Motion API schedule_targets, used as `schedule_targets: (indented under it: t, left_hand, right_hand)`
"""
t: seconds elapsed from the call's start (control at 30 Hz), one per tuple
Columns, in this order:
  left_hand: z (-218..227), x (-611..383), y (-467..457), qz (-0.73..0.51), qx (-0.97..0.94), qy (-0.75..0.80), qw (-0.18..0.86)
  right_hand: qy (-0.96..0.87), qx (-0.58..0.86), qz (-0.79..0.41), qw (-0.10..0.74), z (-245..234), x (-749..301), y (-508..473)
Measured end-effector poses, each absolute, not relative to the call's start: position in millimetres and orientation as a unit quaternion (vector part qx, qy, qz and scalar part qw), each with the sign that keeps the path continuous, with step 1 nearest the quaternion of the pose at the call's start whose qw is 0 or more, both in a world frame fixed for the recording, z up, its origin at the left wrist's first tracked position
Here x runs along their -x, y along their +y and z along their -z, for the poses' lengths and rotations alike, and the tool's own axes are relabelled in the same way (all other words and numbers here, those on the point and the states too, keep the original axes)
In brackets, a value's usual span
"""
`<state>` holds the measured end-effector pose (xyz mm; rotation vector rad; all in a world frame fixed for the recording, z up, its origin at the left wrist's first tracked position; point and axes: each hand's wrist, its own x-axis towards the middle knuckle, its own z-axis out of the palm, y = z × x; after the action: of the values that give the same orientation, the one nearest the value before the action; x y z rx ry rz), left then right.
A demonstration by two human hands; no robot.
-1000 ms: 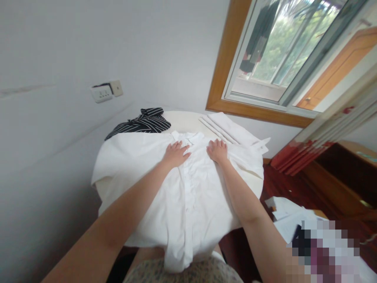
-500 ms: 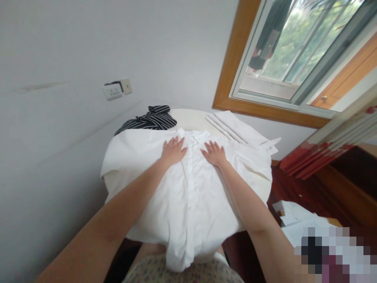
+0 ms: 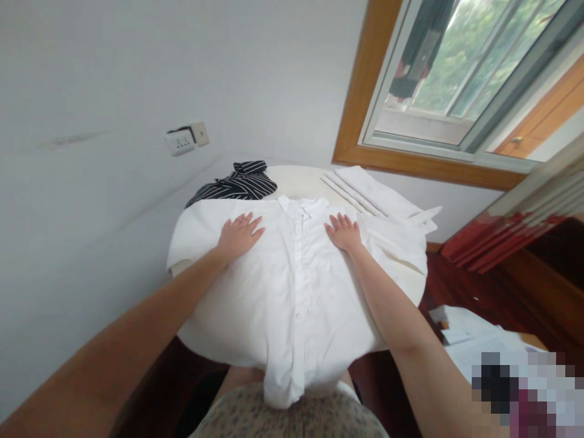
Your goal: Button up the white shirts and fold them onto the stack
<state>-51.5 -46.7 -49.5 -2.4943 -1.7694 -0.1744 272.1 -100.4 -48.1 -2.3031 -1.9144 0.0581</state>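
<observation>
A white button-up shirt (image 3: 283,286) lies spread front side up, its collar at the far side and its hem hanging over the near edge. Beneath it is a round cream table (image 3: 296,180). My left hand (image 3: 239,234) rests flat on the shirt's left chest area, fingers spread. On the other side of the button strip, my right hand (image 3: 343,232) lies flat on the cloth with fingers apart. Neither hand grips anything. The sleeves stretch out to both sides, and the left forearm covers part of the cloth.
Black-and-white striped cloth (image 3: 237,184) lies at the table's far left. Folded white cloth (image 3: 365,188) sits at the far right. A wall with a socket (image 3: 180,142) borders the left; a wood-framed window (image 3: 351,155) is behind. Papers (image 3: 469,340) lie at lower right.
My left hand has slid left across the shirt, away from the button strip. My right hand has shifted slightly to the right. Both stay flat, and the view has moved a little.
</observation>
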Motion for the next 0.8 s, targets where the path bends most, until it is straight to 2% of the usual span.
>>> schedule_targets:
  t: [0.13,0.27,0.4,0.53,0.67,0.8]
  left_hand:
    - [41.5,58.1,-62.9,0.071,0.811,-0.577,0.063]
    - [37.1,32.3,-87.4,0.072,0.875,-0.478,0.027]
    - [43.4,15.0,-106.1,0.062,0.88,-0.47,0.022]
    - [46.4,15.0,-108.9,0.062,0.881,-0.469,0.015]
    - [43.1,14.4,-107.7,0.043,0.878,-0.476,0.004]
    - [42.8,20.6,-111.7,0.039,0.893,-0.448,0.0]
  right_hand:
    - [-0.636,0.766,0.005,0.094,40.7,-270.2,-103.3]
    - [-0.657,0.742,0.046,0.129,22.2,-251.0,-105.9]
    - [-0.706,0.697,-0.026,0.124,14.8,-210.6,-107.1]
    - [-0.68,0.719,-0.069,0.124,19.6,-177.6,-102.2]
    - [-0.656,0.74,-0.119,0.088,16.5,-168.9,-91.5]
    - [-0.661,0.737,-0.117,0.079,16.1,-171.3,-90.1]
